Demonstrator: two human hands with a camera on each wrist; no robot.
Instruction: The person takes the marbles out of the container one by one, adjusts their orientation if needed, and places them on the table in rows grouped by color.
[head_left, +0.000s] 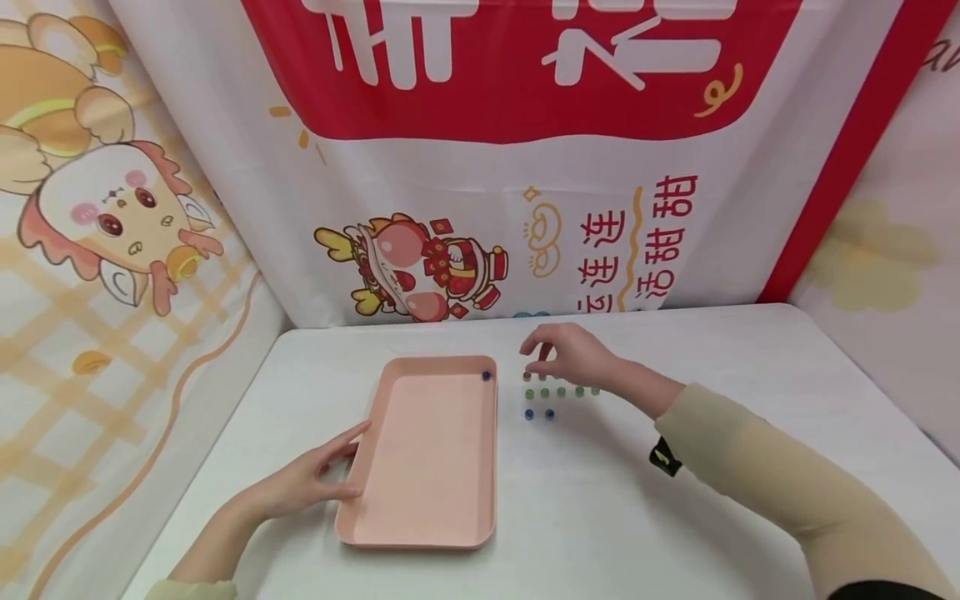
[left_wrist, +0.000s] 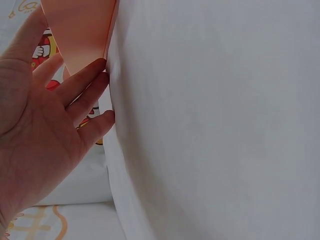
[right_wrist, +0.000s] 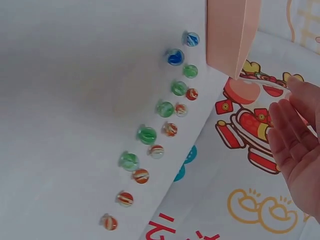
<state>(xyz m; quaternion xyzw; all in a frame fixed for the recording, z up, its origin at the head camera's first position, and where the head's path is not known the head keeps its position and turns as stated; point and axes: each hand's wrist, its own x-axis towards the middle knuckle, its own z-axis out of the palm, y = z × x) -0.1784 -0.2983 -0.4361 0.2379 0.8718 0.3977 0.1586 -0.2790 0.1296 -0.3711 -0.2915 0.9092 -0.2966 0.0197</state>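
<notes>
A pink tray (head_left: 423, 467) lies on the table, with one dark blue marble (head_left: 486, 376) in its far right corner. At the tray's left side my left hand (head_left: 307, 479) touches the rim with spread fingers. Right of the tray are rows of glass marbles: two blue marbles (right_wrist: 175, 57), several green marbles (right_wrist: 147, 135) and several red-orange marbles (right_wrist: 141, 176). Above the far, red-orange row hovers my right hand (head_left: 577, 354), fingers loosely bent and apart from the thumb. I see nothing between them; the hand partly covers that row in the head view.
The white table (head_left: 645, 517) ends at a hanging printed cloth (head_left: 465, 200) behind the tray and marbles. Another patterned cloth (head_left: 97, 333) hangs along the left side.
</notes>
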